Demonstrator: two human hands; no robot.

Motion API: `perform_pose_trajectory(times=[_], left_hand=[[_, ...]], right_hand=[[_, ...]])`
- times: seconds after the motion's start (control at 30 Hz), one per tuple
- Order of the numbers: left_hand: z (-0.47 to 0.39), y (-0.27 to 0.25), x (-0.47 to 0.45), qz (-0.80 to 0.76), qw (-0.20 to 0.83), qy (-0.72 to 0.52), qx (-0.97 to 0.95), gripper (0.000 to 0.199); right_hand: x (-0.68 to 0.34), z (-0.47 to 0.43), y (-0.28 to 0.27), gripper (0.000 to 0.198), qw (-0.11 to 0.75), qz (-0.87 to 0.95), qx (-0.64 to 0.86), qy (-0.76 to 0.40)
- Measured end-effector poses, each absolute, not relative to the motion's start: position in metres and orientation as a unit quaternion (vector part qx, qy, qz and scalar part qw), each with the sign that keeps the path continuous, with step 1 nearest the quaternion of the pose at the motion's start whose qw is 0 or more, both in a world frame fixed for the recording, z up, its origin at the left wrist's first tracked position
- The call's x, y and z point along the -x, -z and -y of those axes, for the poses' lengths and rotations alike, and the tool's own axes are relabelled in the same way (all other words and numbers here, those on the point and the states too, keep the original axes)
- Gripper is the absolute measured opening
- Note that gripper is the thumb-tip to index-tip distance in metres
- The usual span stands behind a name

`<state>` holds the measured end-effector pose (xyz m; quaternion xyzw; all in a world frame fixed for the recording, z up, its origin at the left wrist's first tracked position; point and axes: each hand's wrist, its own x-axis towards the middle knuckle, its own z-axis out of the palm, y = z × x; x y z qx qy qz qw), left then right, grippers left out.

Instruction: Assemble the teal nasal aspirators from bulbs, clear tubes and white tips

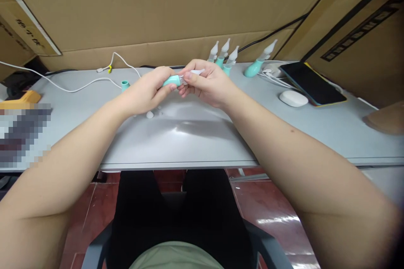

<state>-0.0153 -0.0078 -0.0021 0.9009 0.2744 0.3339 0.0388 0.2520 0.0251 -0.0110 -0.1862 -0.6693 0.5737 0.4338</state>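
Observation:
Between my hands, above the table, a nasal aspirator (172, 80) with a teal bulb and clear tip is held nearly level. My left hand (147, 91) is closed around the teal bulb. The fingers of my right hand (216, 82) pinch the clear part, with the pointed nozzle showing past the thumb. Behind my right hand stand several similar aspirators, one of them a teal-and-clear aspirator (232, 59). Farther right, another aspirator (254, 68) leans to the right. A loose teal bulb (125, 85) stands beyond my left wrist. Small white pieces (150, 114) lie below that hand.
A phone (315, 84) and a rounded white case (293, 98) lie at the right, beside white cables (273, 76). Another white cable (75, 90) crosses the left side. Cardboard (176, 12) walls the back. A yellow object (23, 98) sits at far left.

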Motion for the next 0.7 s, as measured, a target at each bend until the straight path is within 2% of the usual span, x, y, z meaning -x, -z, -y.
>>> perform_pose_trajectory(times=[0.23,0.37,0.57,0.7], left_hand=[[0.008,0.002,0.014,-0.280,0.064,-0.342,-0.895,0.043],[0.009,0.003,0.014,-0.277,0.064,-0.331,-0.900,0.041],[0.003,0.002,0.024,-0.299,-0.009,-0.291,-0.909,0.047],[-0.001,0.002,0.026,-0.290,-0.046,-0.300,-0.908,0.045]], right_hand=[[-0.251,-0.028,0.013,0.087,0.432,0.660,0.181,-0.588],[-0.254,-0.025,0.012,0.082,0.435,0.691,0.206,-0.539],[-0.255,-0.015,0.009,0.062,0.462,0.741,0.226,-0.431],[-0.253,-0.018,0.013,0.066,0.460,0.736,0.216,-0.447]])
